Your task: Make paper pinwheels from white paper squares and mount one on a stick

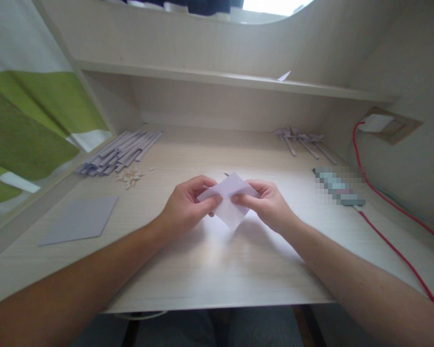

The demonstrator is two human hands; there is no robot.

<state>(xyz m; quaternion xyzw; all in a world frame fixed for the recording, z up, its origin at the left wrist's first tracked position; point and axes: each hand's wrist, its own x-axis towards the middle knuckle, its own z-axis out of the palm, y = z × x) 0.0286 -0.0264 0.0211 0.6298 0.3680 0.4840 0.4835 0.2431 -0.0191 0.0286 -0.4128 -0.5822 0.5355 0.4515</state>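
The small, pale lilac-white, diamond-shaped piece of paper (230, 214) could crease off line or tear if the thumbs press unevenly or pull against each other; a slackened pinch might drop it onto the pale wooden desk (202, 284). It sits between the hands, above the desk. The left hand's (190, 202) fingers are clamped on its left side, thumb on top; the right hand's (271, 205) fingers pinch the right side likewise, barely parted.

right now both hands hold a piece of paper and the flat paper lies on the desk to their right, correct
Wrong side: the left hand and right hand hold the piece of paper, but the head view shows the flat paper on the desk to their left.
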